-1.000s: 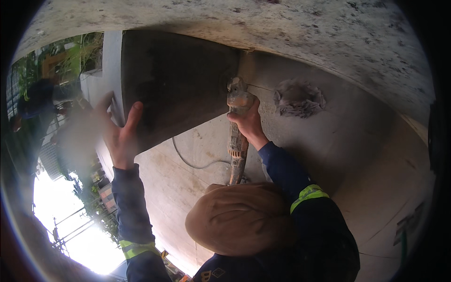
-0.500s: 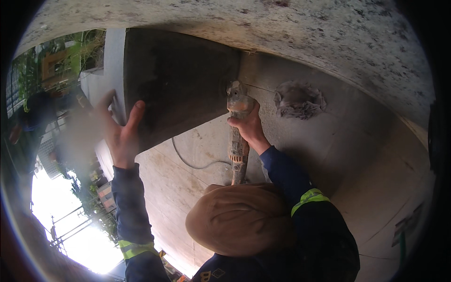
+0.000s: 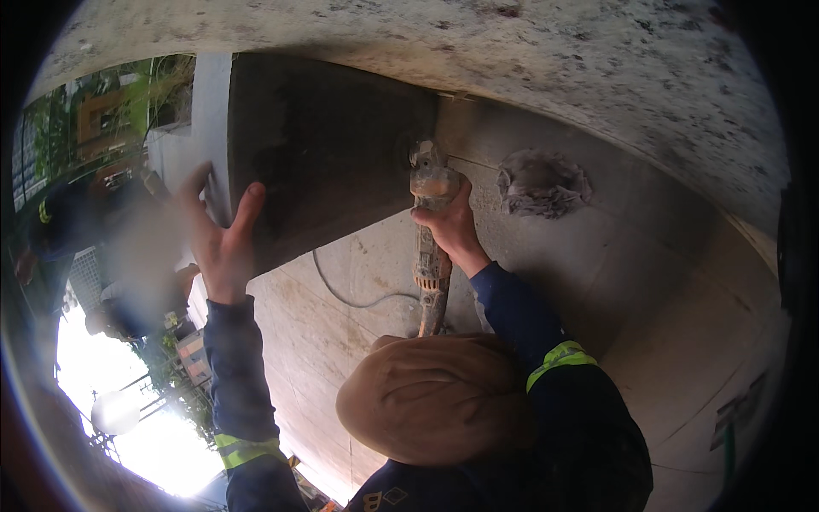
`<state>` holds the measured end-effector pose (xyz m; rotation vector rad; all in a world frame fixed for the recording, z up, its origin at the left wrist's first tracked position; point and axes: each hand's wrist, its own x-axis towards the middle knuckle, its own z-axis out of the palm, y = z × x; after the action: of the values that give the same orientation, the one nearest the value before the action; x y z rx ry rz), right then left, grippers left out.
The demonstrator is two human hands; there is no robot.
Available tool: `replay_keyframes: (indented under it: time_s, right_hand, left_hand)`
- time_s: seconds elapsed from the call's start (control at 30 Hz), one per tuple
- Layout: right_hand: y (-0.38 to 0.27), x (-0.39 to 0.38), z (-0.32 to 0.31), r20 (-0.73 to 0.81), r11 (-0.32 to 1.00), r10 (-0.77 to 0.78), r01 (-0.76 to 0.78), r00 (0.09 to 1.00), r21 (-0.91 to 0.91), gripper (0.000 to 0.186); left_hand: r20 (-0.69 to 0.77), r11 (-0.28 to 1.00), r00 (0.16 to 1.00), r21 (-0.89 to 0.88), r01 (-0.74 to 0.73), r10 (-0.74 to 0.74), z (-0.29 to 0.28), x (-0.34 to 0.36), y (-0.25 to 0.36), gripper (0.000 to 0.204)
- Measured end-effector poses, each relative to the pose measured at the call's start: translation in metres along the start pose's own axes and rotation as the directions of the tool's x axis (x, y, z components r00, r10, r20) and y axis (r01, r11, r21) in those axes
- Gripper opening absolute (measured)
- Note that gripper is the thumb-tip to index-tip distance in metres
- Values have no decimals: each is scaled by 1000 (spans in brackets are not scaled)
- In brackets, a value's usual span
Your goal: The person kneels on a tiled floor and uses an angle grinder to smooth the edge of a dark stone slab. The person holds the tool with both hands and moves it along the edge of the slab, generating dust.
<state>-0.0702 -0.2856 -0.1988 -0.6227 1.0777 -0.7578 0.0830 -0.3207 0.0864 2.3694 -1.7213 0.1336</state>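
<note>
A right hand [image 3: 452, 226], closed firmly around the body of a dusty angle grinder [image 3: 432, 183], holds the tool's head close to the far right end of a dark grey panel [image 3: 333, 145], beside an inside corner. The left hand [image 3: 223, 247] is spread open at the panel's pale left edge [image 3: 211, 111], its thumb toward the dark face; how hard it presses, if at all, cannot be told.

With one hand on the machine, a disc that snagged in the corner could kick the grinder back toward the wrist; a slack grip or a tilted head would be the likely cause. The disc itself is hard to make out. The grey cable [image 3: 341, 294], looping left of the handle, could foul a sweep of the arm, and loose dust could cloud the view.

The smooth grey wall [image 3: 665, 282] to the right, scored by thin seams, carries a ragged grey patch [image 3: 544, 183] just beyond the grinder. A mottled pale slab [image 3: 512, 51] spans the far side. Near the middle sits a rounded brown cloth shape [image 3: 435, 397]; at left, greenery [image 3: 141, 102] and bright daylight show past a blurred haze.
</note>
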Motion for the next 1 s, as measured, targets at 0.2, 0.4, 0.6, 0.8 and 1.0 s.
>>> replay_keyframes:
  time_s: [0.2, 0.4, 0.6, 0.8, 1.0]
  right_hand:
    - [-6, -24, 11, 9, 999, 41, -40, 999, -34, 95]
    - [10, 29, -10, -34, 995, 78, -76, 996, 58, 83]
    - [10, -36, 13, 51, 990, -132, 129, 990, 54, 99]
    - [14, 15, -4, -18, 992, 110, -108, 994, 65, 95]
    - [14, 10, 0, -21, 991, 124, -122, 992, 58, 87]
  left_hand:
    - [-12, 1000, 1000, 13, -3, 3, -3, -3, -2, 71]
    - [-12, 999, 1000, 21, -28, 28, 0, 1, 0, 71]
    - [-15, 999, 1000, 37, -19, 19, -2, -1, 0, 70]
    - [-18, 999, 999, 20, -26, 27, -3, -1, 0, 69]
    - [-6, 1000, 1000, 18, -10, 10, -2, -1, 1, 70]
